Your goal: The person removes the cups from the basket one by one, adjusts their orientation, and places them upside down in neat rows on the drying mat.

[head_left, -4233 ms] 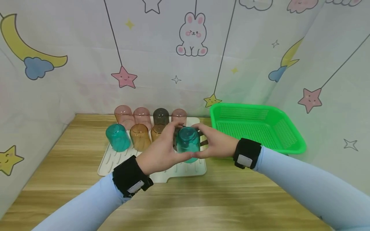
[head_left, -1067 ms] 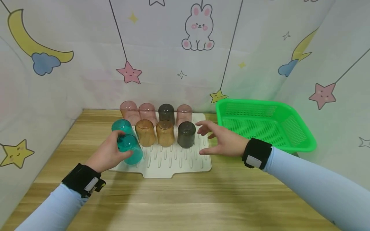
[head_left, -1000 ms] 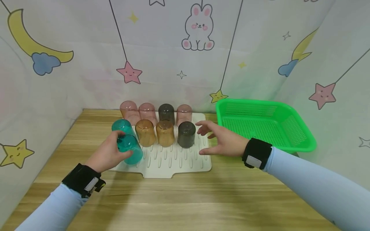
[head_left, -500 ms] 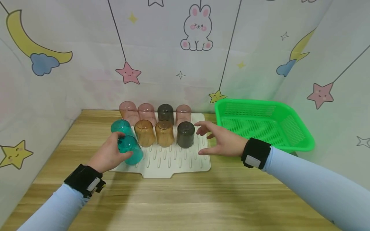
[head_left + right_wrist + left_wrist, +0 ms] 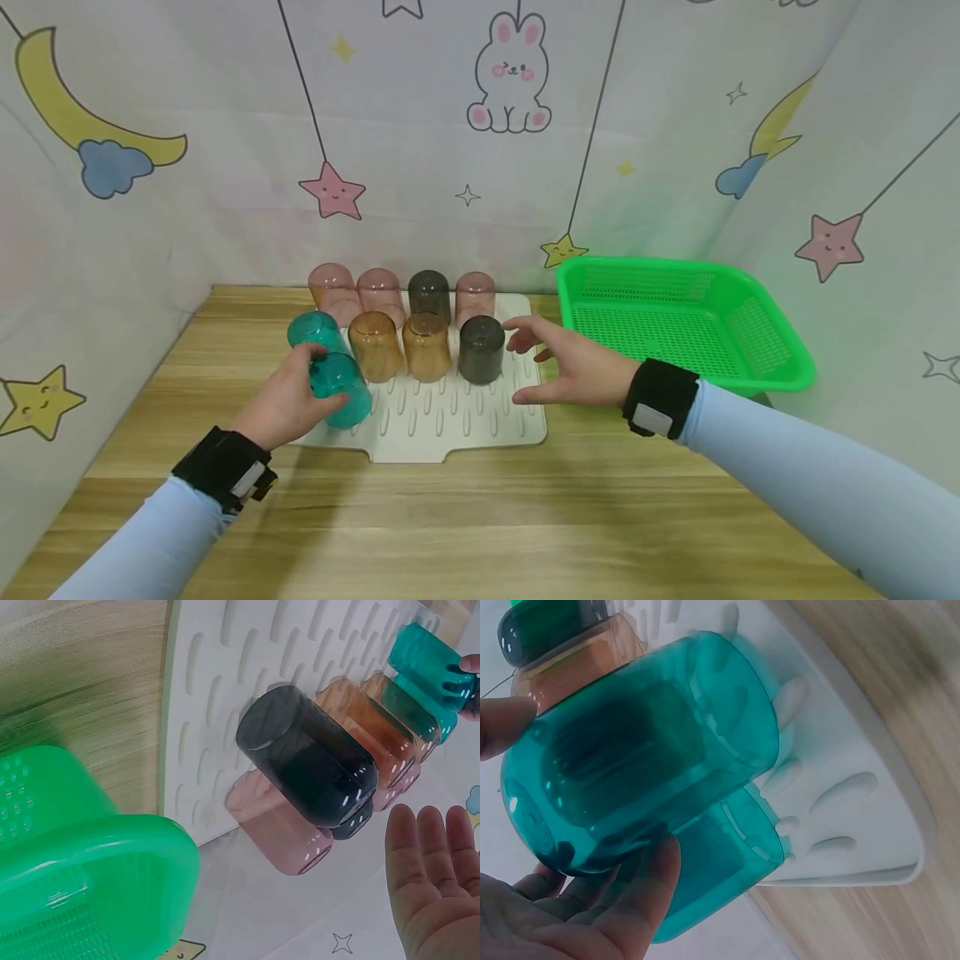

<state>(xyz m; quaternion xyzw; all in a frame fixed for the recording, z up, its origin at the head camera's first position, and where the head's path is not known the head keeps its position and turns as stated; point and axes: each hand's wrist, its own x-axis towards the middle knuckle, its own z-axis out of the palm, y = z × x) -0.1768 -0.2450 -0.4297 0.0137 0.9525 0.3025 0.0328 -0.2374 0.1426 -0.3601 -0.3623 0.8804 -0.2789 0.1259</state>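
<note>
My left hand holds a teal glass between thumb and fingers, upside down over the left front of the white ridged drying tray. In the left wrist view its rim faces the tray; whether it touches cannot be told. A second teal glass stands just behind it. Two amber glasses and a dark grey glass continue that row. My right hand is beside the grey glass, fingers apart and holding nothing. In the right wrist view its fingers look straight.
Behind, pink glasses and another dark glass stand inverted in a back row. A green perforated basket sits at the right on the wooden table. A patterned curtain hangs close behind the tray.
Some seconds ago both hands held a teal glass at the tray's right front. Now the left hand has a teal glass at the left, and the right hand is empty. Little moves over the last second.
</note>
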